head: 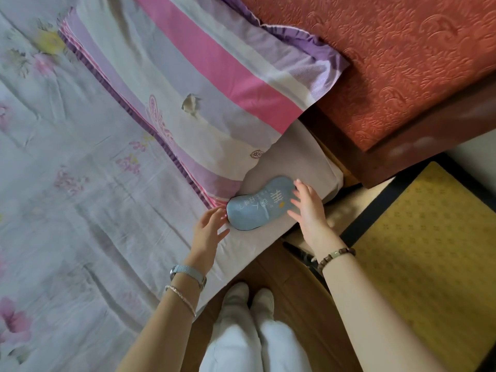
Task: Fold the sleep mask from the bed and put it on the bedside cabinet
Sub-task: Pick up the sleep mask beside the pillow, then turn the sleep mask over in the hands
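Pale floral bed carries your blue sleep mask, flat and unfolded at the mattress edge, just beside the striped pillow; your left hand is released at the mask's near end; your right hand lies spread on its far end; the yellow-topped bedside cabinet stands beyond that hand.

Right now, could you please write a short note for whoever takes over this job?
Left hand: open, fingers at the mask's near end, holding nothing.
Right hand: open, fingers over the mask's far end, no grip yet.
Mask: flat and unfolded on the bed, at its edge, just below the pillow.
Cabinet: to the right of the bed, yellow top.
Done: hands at the mask.
Left: fold the mask, then put it on the cabinet.
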`<action>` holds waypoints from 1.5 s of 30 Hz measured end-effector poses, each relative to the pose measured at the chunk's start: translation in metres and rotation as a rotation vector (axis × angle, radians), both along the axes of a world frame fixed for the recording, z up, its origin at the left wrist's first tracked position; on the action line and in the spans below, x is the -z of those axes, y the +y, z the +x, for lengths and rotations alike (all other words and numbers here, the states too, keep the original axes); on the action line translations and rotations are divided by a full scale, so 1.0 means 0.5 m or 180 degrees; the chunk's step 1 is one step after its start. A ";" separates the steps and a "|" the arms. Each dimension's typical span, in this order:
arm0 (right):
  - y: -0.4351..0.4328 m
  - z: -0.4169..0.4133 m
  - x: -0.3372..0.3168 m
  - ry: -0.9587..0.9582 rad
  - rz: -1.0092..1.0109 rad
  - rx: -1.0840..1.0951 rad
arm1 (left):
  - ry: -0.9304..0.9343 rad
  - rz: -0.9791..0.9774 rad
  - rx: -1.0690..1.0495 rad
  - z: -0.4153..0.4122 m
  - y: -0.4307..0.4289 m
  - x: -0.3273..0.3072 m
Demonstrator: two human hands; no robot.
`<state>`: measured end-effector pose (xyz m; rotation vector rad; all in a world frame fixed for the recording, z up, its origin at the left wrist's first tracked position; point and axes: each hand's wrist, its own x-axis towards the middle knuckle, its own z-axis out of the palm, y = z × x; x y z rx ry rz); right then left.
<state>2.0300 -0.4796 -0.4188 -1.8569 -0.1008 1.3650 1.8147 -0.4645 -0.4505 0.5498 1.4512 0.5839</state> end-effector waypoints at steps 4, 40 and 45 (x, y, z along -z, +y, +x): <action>0.010 -0.011 0.042 -0.0218 -0.0100 0.0151 | 0.0027 -0.0012 -0.0108 0.008 -0.008 0.035; -0.025 -0.040 -0.616 -0.0788 0.1730 -0.0348 | -0.0941 -0.0415 0.0287 0.014 0.047 -0.578; -0.066 -0.042 -0.694 -0.0908 0.2041 -0.1008 | -0.2054 -0.0959 0.0562 0.021 0.035 -0.632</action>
